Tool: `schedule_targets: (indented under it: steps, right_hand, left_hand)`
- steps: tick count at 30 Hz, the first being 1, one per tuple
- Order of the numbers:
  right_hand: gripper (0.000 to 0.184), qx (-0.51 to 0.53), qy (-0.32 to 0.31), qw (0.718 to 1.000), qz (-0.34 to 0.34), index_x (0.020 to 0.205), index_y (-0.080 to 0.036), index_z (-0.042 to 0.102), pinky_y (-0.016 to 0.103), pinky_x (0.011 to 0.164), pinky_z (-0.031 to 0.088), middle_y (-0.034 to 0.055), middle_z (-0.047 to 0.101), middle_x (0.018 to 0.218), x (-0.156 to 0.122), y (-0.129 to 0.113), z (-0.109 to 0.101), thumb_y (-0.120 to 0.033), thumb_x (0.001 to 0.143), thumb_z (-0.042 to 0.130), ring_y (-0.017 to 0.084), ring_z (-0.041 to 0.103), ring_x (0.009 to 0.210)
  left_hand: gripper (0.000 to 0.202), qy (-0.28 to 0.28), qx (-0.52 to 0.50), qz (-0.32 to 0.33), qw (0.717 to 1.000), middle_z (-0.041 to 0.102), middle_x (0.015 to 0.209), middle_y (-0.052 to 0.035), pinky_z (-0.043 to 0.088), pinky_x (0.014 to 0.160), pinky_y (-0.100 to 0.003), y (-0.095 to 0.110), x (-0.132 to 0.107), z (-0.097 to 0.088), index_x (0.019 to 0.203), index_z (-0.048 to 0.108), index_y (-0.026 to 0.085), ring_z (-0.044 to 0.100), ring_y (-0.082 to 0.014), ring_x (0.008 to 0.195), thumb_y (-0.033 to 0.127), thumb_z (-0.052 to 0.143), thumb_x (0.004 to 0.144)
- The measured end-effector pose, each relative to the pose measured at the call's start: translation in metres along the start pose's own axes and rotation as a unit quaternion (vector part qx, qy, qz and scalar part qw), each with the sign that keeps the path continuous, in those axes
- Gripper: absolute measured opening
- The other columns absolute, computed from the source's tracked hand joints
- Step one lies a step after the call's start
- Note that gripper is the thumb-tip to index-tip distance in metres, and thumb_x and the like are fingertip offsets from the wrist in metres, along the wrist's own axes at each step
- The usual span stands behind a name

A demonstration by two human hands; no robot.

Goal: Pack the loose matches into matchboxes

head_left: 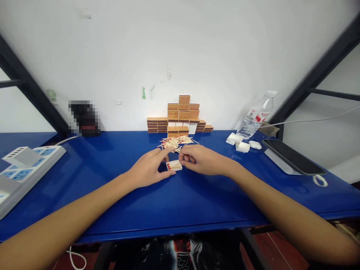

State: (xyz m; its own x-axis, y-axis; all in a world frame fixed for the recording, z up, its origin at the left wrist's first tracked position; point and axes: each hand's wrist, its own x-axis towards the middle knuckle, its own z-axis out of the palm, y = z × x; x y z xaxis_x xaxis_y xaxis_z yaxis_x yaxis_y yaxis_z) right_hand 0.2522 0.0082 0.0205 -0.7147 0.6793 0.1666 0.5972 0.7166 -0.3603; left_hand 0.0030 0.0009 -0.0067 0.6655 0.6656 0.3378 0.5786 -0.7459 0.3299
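Observation:
A small white matchbox tray (176,165) with several red-tipped matches lying in it sits low over the blue desk. My left hand (150,167) grips the tray from the left, thumb along its near side and fingers on its far side. At the tray's right end is my right hand (197,159), its fingers curled in a pinch; what they hold, if anything, is hidden. Just beyond both hands spreads a loose pile of matches (176,142). Behind that pile, stacked matchboxes (184,114) rise in steps against the wall.
To the right stand a tilted water bottle (254,116), a white earbud case (255,144), small white boxes (234,138) and a phone (294,156) on a stand. A power strip (33,172) with plugged-in chargers lies at the left. The blue desk's front edge (168,235) runs below my forearms.

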Motion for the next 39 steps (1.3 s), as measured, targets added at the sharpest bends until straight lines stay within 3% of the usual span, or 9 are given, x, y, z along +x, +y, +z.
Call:
schedule_targets:
  steps: [5,9,15,21,31,39]
  right_hand:
    - [0.007,0.005,-0.008,1.0,0.002,0.087,-0.02,0.063,0.028,0.064,0.035,0.0003,0.06,0.077,0.001,-0.002,0.002,-0.017,0.092,0.059,0.014,0.05,0.068]
    - [0.01,-0.019,0.022,0.999,0.02,0.086,-0.02,0.064,0.029,0.065,0.034,0.0007,0.06,0.075,0.001,0.001,-0.001,-0.02,0.094,0.058,0.015,0.05,0.069]
    - [0.011,-0.111,0.102,0.98,0.133,0.092,-0.018,0.065,0.032,0.069,0.038,0.008,0.067,0.097,0.001,0.029,-0.003,-0.028,0.095,0.061,0.019,0.058,0.08]
    - [0.024,-0.097,0.041,0.981,0.163,0.095,-0.018,0.063,0.032,0.071,0.042,0.0101,0.067,0.099,0.001,0.047,0.002,-0.042,0.094,0.066,0.022,0.06,0.083]
    - [0.02,-0.117,-0.017,0.975,0.19,0.088,-0.018,0.063,0.032,0.068,0.04,0.0113,0.071,0.094,0.0,0.04,0.001,-0.031,0.101,0.056,0.022,0.062,0.08]
    - [0.027,-0.077,-0.018,0.977,0.197,0.085,-0.019,0.066,0.032,0.067,0.04,0.0081,0.072,0.089,0.003,0.028,0.005,-0.042,0.099,0.061,0.022,0.063,0.079]
  left_hand:
    - [0.066,0.006,0.0,0.006,1.0,0.07,0.101,-0.0046,0.053,0.082,-0.04,-0.001,0.0,0.001,0.15,0.044,0.024,0.064,-0.0241,0.094,0.046,0.069,0.093]
    - [0.065,0.005,-0.001,0.008,1.0,0.07,0.101,-0.0047,0.053,0.082,-0.04,-0.001,0.0,0.001,0.15,0.045,0.024,0.064,-0.0235,0.092,0.046,0.069,0.093]
    - [0.064,0.002,-0.009,0.0,1.0,0.069,0.103,-0.0039,0.053,0.086,-0.04,0.0,-0.001,0.001,0.149,0.046,0.025,0.063,-0.0228,0.094,0.044,0.071,0.093]
    - [0.063,0.012,-0.014,0.013,1.0,0.069,0.104,-0.0045,0.054,0.088,-0.041,0.001,-0.001,0.0,0.149,0.048,0.024,0.063,-0.0233,0.096,0.044,0.07,0.093]
    - [0.063,0.007,-0.005,0.012,1.0,0.069,0.104,-0.004,0.054,0.088,-0.041,0.001,-0.001,0.0,0.149,0.048,0.025,0.064,-0.0236,0.097,0.044,0.07,0.093]
    - [0.062,0.0,0.002,0.006,1.0,0.07,0.105,-0.0042,0.054,0.088,-0.04,0.001,0.0,0.0,0.148,0.049,0.024,0.063,-0.0237,0.097,0.043,0.071,0.093]
